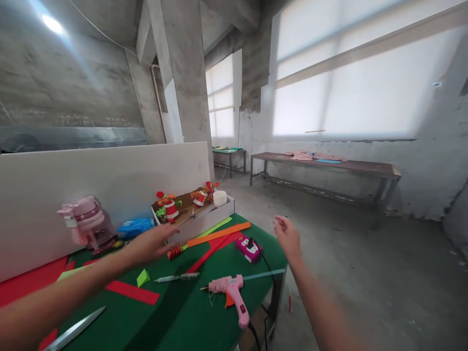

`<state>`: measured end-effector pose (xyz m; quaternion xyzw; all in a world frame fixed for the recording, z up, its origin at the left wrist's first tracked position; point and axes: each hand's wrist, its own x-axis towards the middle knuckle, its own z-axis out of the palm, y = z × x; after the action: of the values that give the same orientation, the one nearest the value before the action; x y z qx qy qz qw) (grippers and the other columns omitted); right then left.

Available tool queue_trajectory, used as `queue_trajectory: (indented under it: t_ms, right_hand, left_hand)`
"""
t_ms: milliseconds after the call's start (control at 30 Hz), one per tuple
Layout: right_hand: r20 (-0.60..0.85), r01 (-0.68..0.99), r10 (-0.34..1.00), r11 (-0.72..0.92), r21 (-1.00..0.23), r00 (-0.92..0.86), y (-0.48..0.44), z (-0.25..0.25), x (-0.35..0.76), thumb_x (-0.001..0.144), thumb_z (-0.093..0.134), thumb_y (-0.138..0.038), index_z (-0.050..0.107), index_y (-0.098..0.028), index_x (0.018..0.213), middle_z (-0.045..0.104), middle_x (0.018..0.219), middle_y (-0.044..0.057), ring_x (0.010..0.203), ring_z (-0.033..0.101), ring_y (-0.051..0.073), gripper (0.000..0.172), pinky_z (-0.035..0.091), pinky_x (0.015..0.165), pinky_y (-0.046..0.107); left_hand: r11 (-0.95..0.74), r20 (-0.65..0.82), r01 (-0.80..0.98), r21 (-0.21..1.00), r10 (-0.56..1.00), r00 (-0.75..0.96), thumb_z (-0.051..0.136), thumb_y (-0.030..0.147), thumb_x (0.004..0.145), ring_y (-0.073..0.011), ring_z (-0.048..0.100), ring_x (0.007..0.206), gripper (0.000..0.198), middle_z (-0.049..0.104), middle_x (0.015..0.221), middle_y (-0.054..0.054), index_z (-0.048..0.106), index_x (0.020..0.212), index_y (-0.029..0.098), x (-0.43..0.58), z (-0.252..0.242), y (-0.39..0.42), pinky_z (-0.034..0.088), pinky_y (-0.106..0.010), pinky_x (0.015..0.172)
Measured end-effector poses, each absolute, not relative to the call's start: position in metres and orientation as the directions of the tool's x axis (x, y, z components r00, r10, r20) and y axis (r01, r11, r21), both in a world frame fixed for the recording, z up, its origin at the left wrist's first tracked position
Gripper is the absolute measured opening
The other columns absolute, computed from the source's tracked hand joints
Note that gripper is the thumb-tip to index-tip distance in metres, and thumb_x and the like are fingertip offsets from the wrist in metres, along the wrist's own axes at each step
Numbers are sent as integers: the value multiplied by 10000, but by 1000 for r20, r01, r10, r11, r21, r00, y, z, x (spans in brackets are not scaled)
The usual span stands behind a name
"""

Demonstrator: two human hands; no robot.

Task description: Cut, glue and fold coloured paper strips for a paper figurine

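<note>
My left hand (151, 242) reaches forward over the green table (190, 312), fingers stretched out and apart, holding nothing. Its fingertips lie next to a small red-and-orange coiled paper piece (174, 252) and close to the white cardboard box (204, 219) that holds red-and-white paper-cup figures (169, 207). My right hand (287, 235) hovers past the table's right edge, fingers loosely spread and a little blurred, with nothing in it. It is nearest to a small magenta box (248, 248). A pink glue gun (231, 291) lies between my two arms.
Orange, green and red paper strips (218, 234), a pen (177, 278), a green paper scrap (143, 278) and scissors (73, 332) lie on the table. A pink bottle (86, 222) and blue packet (135, 227) stand by a white board. A long bench (329, 165) lines the far wall.
</note>
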<state>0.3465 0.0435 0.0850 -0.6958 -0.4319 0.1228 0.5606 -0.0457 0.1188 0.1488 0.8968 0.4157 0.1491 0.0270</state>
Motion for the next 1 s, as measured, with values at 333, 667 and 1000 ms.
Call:
queue_trajectory:
  t_ms: [333, 667, 1000]
  right_hand:
    - [37, 587, 845, -338, -735, 533, 146, 34, 362, 936, 329, -297, 683, -150, 1045, 732, 1071, 162, 1020, 683, 280, 399, 506, 882, 377]
    - [59, 775, 909, -317, -546, 414, 152, 18, 389, 948, 325, -393, 685, -212, 930, 739, 1025, 107, 1048, 659, 263, 403, 485, 901, 348]
    - [134, 842, 945, -194, -504, 298, 143, 18, 381, 924, 274, -510, 681, -218, 974, 717, 1061, 119, 1086, 624, 271, 504, 453, 1002, 405]
  left_hand:
    - [-364, 168, 913, 186, 927, 336, 621, 367, 920, -241, 623, 1093, 375, 613, 1277, -95, 587, 1245, 185, 29, 189, 357, 545, -471, 921]
    - [-439, 242, 850, 291, 893, 378, 622, 376, 917, -263, 596, 1159, 423, 575, 1343, -105, 558, 1297, 201, 96, 126, 460, 525, -500, 960]
    - [-413, 179, 828, 380, 911, 372, 629, 370, 916, -228, 636, 1065, 352, 631, 1237, -85, 601, 1222, 198, 116, 91, 490, 558, -439, 892]
